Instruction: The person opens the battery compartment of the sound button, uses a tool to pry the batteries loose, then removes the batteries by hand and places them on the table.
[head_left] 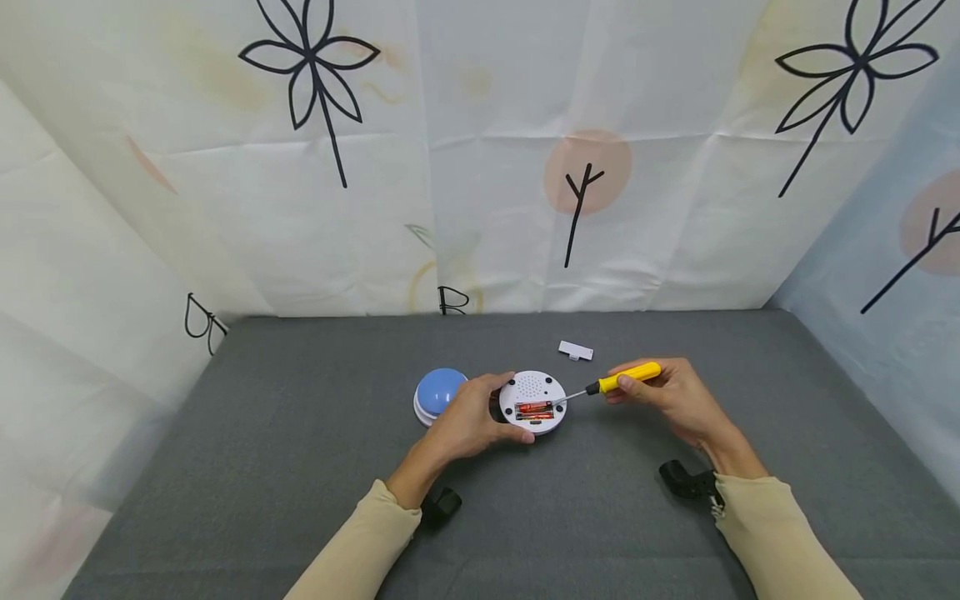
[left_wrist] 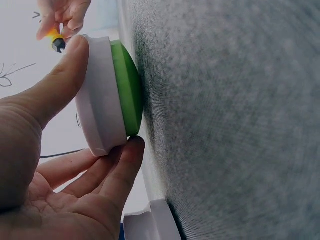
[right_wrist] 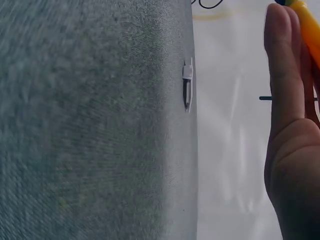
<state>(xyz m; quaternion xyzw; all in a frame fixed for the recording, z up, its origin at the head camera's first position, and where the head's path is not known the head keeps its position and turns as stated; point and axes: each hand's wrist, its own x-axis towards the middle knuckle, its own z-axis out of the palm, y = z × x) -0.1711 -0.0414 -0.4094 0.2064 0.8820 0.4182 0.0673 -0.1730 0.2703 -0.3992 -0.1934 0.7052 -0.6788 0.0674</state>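
My left hand [head_left: 471, 417] grips the rim of a round white push button [head_left: 531, 385] between thumb and fingers. The button lies upside down; its green dome [left_wrist: 128, 90] faces the table in the left wrist view. In its underside the battery compartment is uncovered, with red batteries [head_left: 534, 408] inside. My right hand [head_left: 667, 396] holds a screwdriver [head_left: 628, 377] by its yellow handle, the thin shaft pointing left. Its tip is right at the compartment's right end, by the batteries. In the right wrist view only the handle [right_wrist: 307, 25] shows, at the top corner.
A second push button with a blue dome [head_left: 441, 390] stands upright just left of my left hand. A small white battery cover [head_left: 576, 351] lies behind the green button. Grey cloth covers the table [head_left: 315, 467], and patterned white fabric [head_left: 495, 208] hangs behind it.
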